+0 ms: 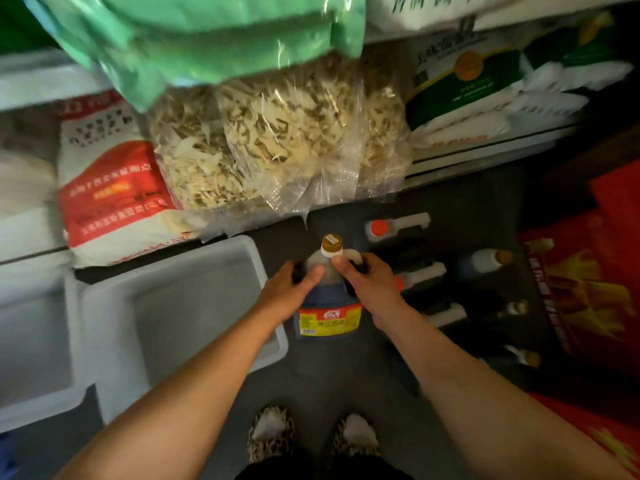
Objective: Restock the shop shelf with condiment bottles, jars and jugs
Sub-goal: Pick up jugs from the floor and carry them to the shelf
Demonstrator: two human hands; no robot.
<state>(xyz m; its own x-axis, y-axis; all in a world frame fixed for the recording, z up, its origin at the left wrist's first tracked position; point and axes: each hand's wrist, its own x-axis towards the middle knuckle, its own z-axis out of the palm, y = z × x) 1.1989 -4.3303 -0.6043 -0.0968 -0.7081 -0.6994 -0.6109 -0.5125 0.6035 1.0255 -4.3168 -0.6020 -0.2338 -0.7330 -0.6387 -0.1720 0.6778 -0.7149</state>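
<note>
Step in hand: 1 jug of dark sauce is being handled at floor level, judged to be a pick-up for shelving; it is not yet on any shelf.
Jug (pixel 329 299): upright, gold cap on top, red-and-yellow label facing the camera, standing on or just above the dark floor (pixel 346 375); contact with the floor cannot be told.
Left hand (pixel 294 289): grasping the jug's left shoulder, thumb laid across the front.
Right hand (pixel 367 282): grasping the jug's right shoulder at the handle, fingers curled round it.
Position: the jug sits just beside the right edge of the grey tub (pixel 173 306), below the front edge of the lower shelf (pixel 485 157).
Remaining stock: at least 2 more jugs (pixel 398 226) with orange caps lie near on the right, by a red carton (pixel 588 289).
Shelf load: a red-and-white sack (pixel 114 188) and clear bags of dried strips (pixel 277 140) overhang the shelf's front edge.
Next move: a 2-handed lift, jug kept upright, to a free shelf slot; none is visible here.
Risk: the overhanging bags sit directly above the lift path and may snag the cap.
</note>
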